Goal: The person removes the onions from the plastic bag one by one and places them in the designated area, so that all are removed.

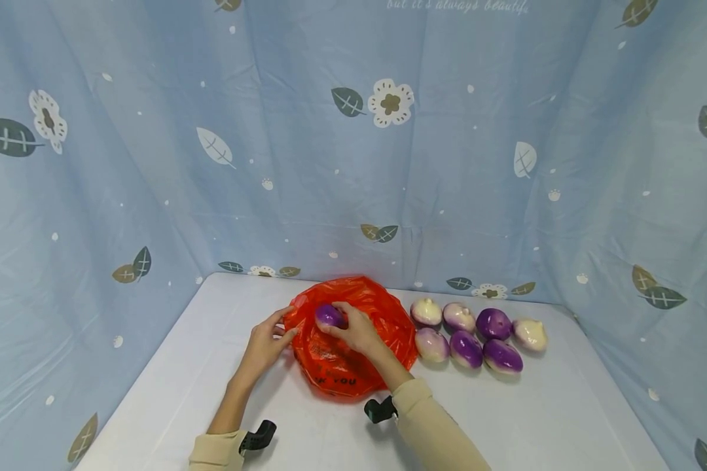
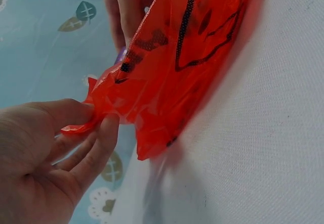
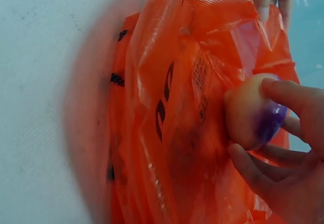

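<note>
A red plastic bag (image 1: 353, 386) with black printing lies on the white table, its mouth spread wide. My left hand (image 1: 264, 345) pinches the bag's left edge between thumb and fingers, and the left wrist view shows the red film (image 2: 83, 125) between them. With my right hand (image 1: 361, 332) I hold a purple-and-white turnip (image 1: 328, 315) over the open mouth. In the right wrist view fingers and thumb surround the turnip (image 3: 253, 110), its pale side facing the red plastic. The inside of the bag is partly hidden by my right hand.
Several more turnips (image 1: 466, 349) sit in two rows right of the bag, the nearest ones beside its edge. A pale turnip (image 1: 530, 334) stands at the row's right end. A blue curtain (image 1: 306, 163) with leaf prints closes off the table's back and sides.
</note>
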A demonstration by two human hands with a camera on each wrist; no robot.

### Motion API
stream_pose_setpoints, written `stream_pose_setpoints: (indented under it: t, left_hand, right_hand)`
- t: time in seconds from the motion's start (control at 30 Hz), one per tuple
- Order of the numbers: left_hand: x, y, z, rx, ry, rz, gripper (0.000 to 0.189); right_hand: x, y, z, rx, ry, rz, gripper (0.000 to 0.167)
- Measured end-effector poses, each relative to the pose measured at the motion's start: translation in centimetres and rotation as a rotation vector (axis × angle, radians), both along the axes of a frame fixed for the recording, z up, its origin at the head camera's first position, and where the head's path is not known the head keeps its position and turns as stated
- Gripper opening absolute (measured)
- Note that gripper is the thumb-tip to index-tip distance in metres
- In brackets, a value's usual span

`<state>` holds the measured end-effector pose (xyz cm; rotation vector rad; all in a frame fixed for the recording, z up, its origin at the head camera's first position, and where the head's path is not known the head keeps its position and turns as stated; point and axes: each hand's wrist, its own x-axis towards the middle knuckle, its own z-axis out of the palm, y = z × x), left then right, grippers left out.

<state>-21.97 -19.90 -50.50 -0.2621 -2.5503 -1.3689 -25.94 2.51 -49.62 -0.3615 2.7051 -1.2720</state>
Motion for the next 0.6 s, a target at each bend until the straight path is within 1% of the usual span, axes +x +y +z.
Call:
stream_pose_setpoints:
  t: [0.2, 0.33, 0.6]
  left_hand:
    - [-0.1, -0.1, -0.2, -0.012, -0.008, -0.003, 0.050]
    - [-0.1, -0.1, -0.2, -0.006, -0.011, -0.007, 0.050]
    - [0.0, 0.1, 0.1, 0.018, -0.020, -0.015, 0.049]
  right_hand:
    - [0.5, 0.8, 0.0, -0.001, -0.013, 0.004, 0.065]
    - [0.8, 1.2, 0.3, -0.019, -0.014, 0.011, 0.064]
    - [1.5, 2.1, 0.8, 0.000, 0.072, 0.033, 0.062]
